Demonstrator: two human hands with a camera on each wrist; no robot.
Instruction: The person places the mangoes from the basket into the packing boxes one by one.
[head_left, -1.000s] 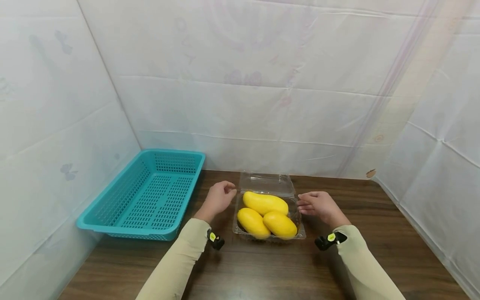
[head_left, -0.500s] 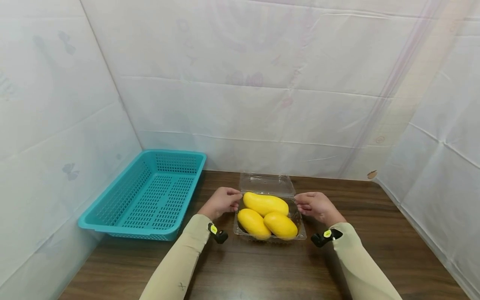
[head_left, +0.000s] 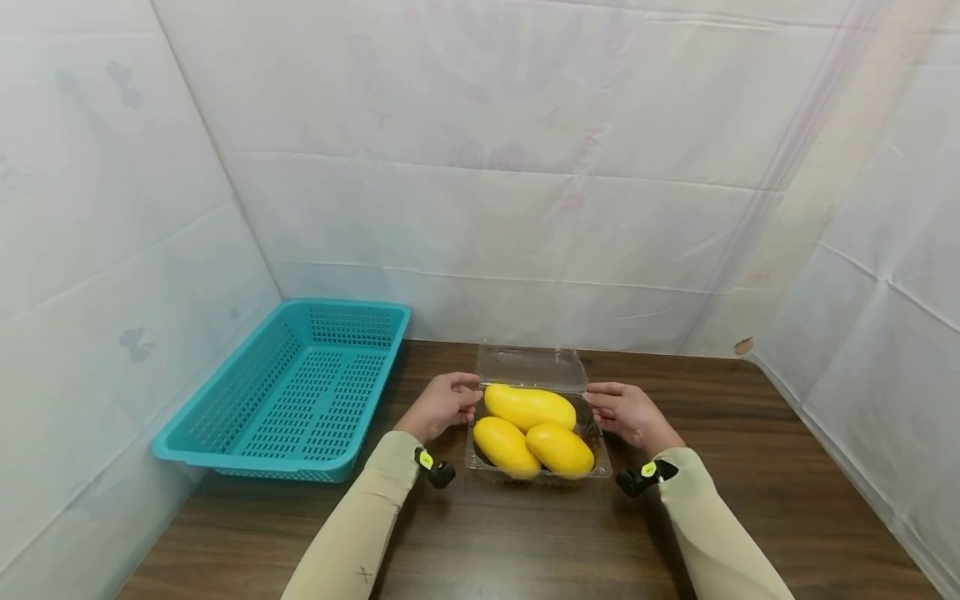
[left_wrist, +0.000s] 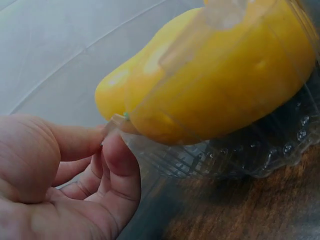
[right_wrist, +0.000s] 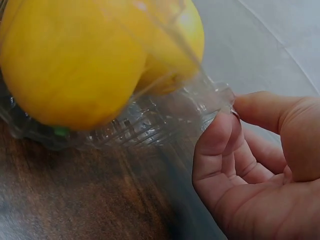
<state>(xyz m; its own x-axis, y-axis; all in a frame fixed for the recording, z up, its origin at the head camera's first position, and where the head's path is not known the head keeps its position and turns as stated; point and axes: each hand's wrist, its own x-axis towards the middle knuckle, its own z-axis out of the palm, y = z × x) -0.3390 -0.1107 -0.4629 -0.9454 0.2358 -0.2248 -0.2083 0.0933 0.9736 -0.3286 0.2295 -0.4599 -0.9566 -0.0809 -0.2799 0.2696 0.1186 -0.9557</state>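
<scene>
Three yellow mangoes (head_left: 529,407) lie in a clear plastic clamshell box (head_left: 600,467), its lid (head_left: 531,367) laid back toward the wall. At the box's far left corner, my left hand (head_left: 442,405) pinches the plastic edge between thumb and index finger. The left wrist view shows this grip, with the thumb and fingers (left_wrist: 122,165) on a small clear tab beside a mango (left_wrist: 215,80). Opposite it, my right hand (head_left: 628,412) pinches the far right corner. In the right wrist view its fingers (right_wrist: 212,150) hold the box's rim, below and right of the mangoes (right_wrist: 75,65).
A turquoise perforated plastic basket (head_left: 375,408) stands on the left of the dark wooden table (head_left: 525,542). Pale printed sheeting (head_left: 480,208) walls the back and both sides, close behind the lid.
Both hands have moved inward from beside the box to its far corners and now pinch its edge. The mangoes, box and basket have stayed put.
</scene>
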